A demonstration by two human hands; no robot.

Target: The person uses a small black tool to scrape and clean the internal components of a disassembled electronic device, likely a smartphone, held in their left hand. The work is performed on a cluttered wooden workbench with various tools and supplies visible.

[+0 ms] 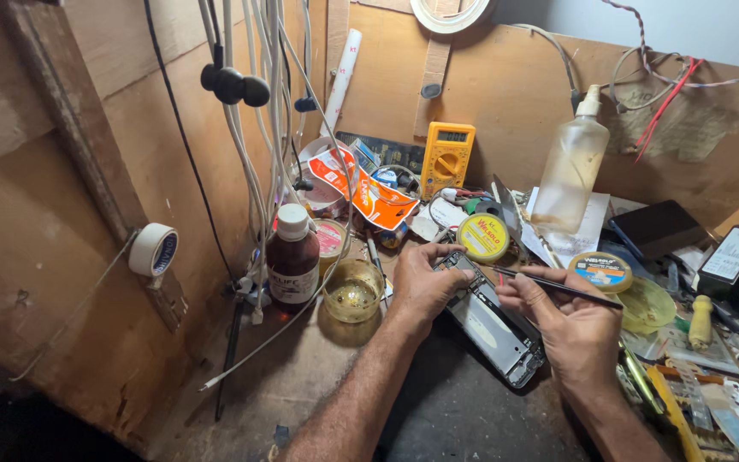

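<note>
**Asker:** Head camera first: where are the hands, and what are they on?

**Watcher:** Both sit just right of centre on the dark work mat. An opened phone lies flat between them, its long side running from 11 o'clock to 5 o'clock. The left hand is curled over the phone's upper end, fingertips pressed down on it. The right hand pinches a thin black tool, its tip aimed at 9 o'clock, meeting the phone's upper right edge (whether it is tweezers or a probe I cannot tell).

**Asker:** What crowds them?

**Watcher:** At 9 o'clock from the left hand stands a small glass bowl of yellowish liquid, and just beyond it a brown bottle with a white cap. At 12 o'clock a round yellow tin nearly touches the fingertips; further back leans a yellow multimeter. A clear plastic dispenser bottle rises at 1 o'clock. Close to the right hand at 2 o'clock sits a second small tin.

**Asker:** Anything overhead?

**Watcher:** White cables hang down the plywood wall at 10 o'clock, ending beside the brown bottle. A tape roll hangs on the wall far at 9 o'clock.
</note>
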